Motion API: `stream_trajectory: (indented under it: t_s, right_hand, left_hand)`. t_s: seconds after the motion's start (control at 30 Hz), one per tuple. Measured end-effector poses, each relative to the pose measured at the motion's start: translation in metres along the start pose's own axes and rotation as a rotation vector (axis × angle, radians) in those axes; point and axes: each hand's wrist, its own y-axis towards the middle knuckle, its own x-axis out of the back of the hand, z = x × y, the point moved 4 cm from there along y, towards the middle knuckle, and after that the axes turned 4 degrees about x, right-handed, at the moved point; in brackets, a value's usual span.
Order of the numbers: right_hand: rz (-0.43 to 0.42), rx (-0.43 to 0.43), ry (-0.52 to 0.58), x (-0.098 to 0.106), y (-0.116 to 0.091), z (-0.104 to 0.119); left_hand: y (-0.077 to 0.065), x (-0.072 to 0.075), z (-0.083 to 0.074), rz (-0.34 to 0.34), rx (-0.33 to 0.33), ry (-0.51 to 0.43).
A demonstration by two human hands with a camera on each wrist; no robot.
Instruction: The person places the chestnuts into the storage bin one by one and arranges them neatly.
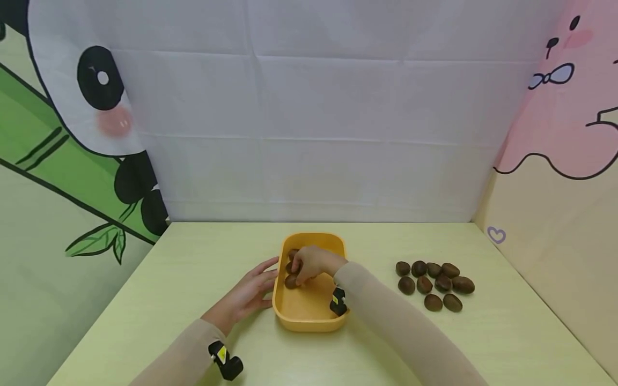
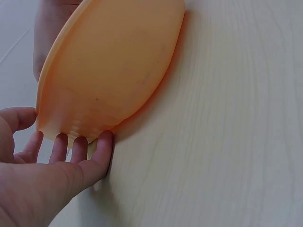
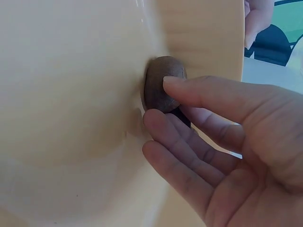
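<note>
A yellow plastic bin point(image 1: 309, 313) stands on the table, with a few brown chestnuts point(image 1: 291, 281) lined up along its left wall. My right hand point(image 1: 313, 262) reaches into it over those chestnuts. In the right wrist view, the thumb and fingers of that hand pinch a chestnut point(image 3: 162, 82) low against the bin's side wall. Outside the bin, my left hand point(image 1: 251, 292) touches the left wall with spread fingertips. The left wrist view shows these fingers point(image 2: 59, 147) against the outer wall, near the rim.
Several more chestnuts point(image 1: 425, 284) lie in a loose group on the table to the right of the bin. Behind the pale wooden tabletop point(image 1: 212, 252) hangs a white cloth backdrop point(image 1: 328, 134). Printed panels stand along both sides.
</note>
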Motion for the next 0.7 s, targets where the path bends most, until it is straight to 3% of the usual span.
stream_trajectory:
  t_s: [0.23,0.7]
  right_hand:
    - [0.015,0.031,0.033,0.007,-0.003,0.004]
    - [-0.062,0.071,-0.055,0.054,-0.036,-0.005]
  left_hand:
    - [0.002,0.000,0.002,-0.030,0.002,-0.005]
    - [-0.001,-0.001,0.003,-0.050,0.002,0.005]
